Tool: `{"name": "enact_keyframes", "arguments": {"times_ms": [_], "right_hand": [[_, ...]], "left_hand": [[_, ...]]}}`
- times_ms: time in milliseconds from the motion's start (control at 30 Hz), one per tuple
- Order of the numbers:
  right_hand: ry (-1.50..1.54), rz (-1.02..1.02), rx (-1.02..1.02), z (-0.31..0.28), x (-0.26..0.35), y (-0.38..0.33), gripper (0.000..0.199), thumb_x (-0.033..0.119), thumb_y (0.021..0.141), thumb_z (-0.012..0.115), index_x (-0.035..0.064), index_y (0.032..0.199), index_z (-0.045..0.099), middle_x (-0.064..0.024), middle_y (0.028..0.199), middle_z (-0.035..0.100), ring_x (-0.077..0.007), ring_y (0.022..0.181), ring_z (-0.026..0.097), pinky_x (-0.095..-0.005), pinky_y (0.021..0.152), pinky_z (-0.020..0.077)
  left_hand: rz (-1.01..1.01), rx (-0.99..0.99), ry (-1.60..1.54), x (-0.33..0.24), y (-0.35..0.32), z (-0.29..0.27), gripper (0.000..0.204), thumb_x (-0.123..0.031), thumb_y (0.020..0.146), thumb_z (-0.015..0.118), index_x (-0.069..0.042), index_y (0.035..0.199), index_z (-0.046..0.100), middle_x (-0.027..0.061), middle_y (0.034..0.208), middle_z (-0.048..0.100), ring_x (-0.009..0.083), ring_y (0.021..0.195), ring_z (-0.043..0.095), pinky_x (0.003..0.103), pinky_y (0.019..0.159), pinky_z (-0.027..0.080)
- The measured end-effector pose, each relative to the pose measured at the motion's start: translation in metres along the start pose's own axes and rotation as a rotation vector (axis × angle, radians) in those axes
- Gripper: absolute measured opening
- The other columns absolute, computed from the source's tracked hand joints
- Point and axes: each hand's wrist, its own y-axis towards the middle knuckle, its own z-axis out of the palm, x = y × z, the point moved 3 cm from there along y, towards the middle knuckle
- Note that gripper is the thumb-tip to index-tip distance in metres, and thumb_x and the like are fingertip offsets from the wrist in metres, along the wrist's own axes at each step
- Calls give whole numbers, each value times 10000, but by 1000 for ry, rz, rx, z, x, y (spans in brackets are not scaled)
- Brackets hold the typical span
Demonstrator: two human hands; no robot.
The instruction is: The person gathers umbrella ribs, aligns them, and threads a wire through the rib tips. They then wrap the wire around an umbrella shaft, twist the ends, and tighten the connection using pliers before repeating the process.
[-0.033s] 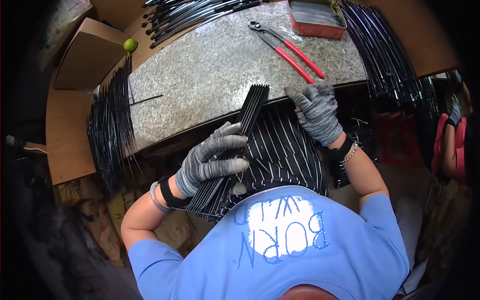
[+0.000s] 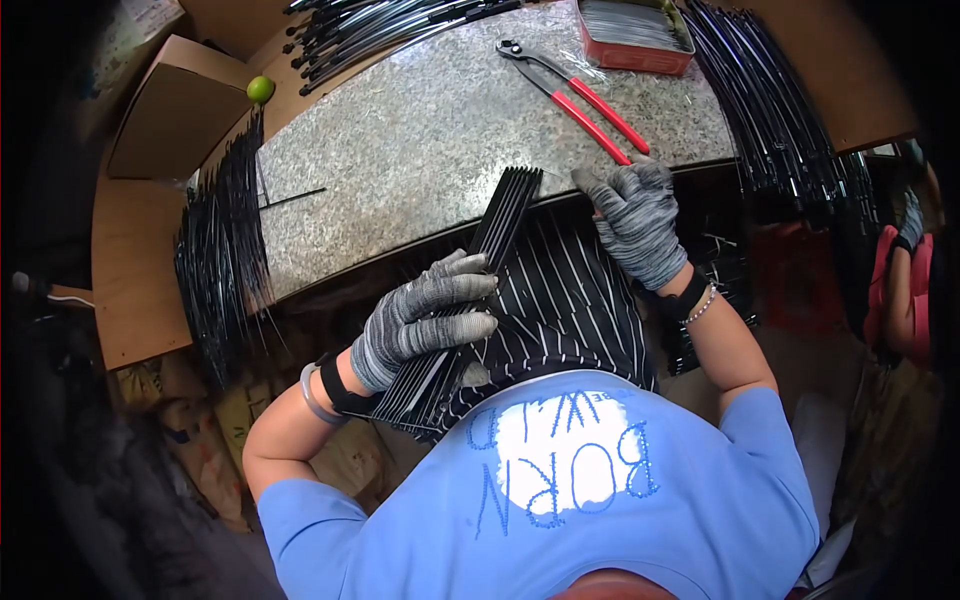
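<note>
My left hand (image 2: 425,315), in a grey knit glove, lies over a bundle of slim black strips (image 2: 508,212) with its fingers and thumb round it. The bundle slants over my lap, its far end resting above the table's front edge and its near ends fanned out below my wrist. At the table edge, my gloved right hand (image 2: 637,225) has its fingers curled together, to the right of the bundle's far end. A faint thin line runs near those fingertips; whatever they hold is too small to make out. Pliers with red handles (image 2: 600,115) lie just beyond that hand.
A speckled stone tabletop (image 2: 400,140) spans the front. Black strips (image 2: 220,250) hang over its left side, more (image 2: 770,110) over the right. A red tin (image 2: 635,55) of clear thin pieces, a carton (image 2: 175,110) and a green round fruit (image 2: 260,90) stand behind. A co-worker's arm (image 2: 897,290) shows at right.
My right hand has shifted very slightly to the right. The far end of the black strips has moved a touch the same way. Otherwise everything looks the same.
</note>
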Motion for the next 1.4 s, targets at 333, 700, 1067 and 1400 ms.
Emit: {"name": "enact_keyframes", "arguments": {"times_ms": [333,700,1067,1400], "right_hand": [[31,-22,-29,4,-4,-14,349,56,670,579,161,999,629,3,690,460,-187,720,495,-367,824,379],[69,26,23,9,-4,-14,402,92,633,555,176,1022,611,11,680,473,-177,747,509,-397,907,327],[97,6,12,5,-2,-12,358,46,662,577,162,997,629,7,690,473,-190,739,495,-364,855,344],[94,9,26,11,-1,-11,355,55,666,578,166,999,631,4,692,469,-190,746,493,-379,855,338]], "left_hand": [[-7,160,197,8,-4,6,412,-179,730,609,-42,1107,515,188,1164,496,372,1114,461,486,946,345],[-11,158,203,9,-6,5,393,-170,727,612,-69,1096,525,189,1170,491,381,1119,453,480,944,354],[-24,156,197,11,-8,6,387,-181,714,627,-77,1076,537,190,1172,488,386,1126,446,476,941,359],[21,158,198,14,-10,5,466,-262,674,691,-77,1072,536,200,1175,485,397,1121,446,478,932,366]]}}
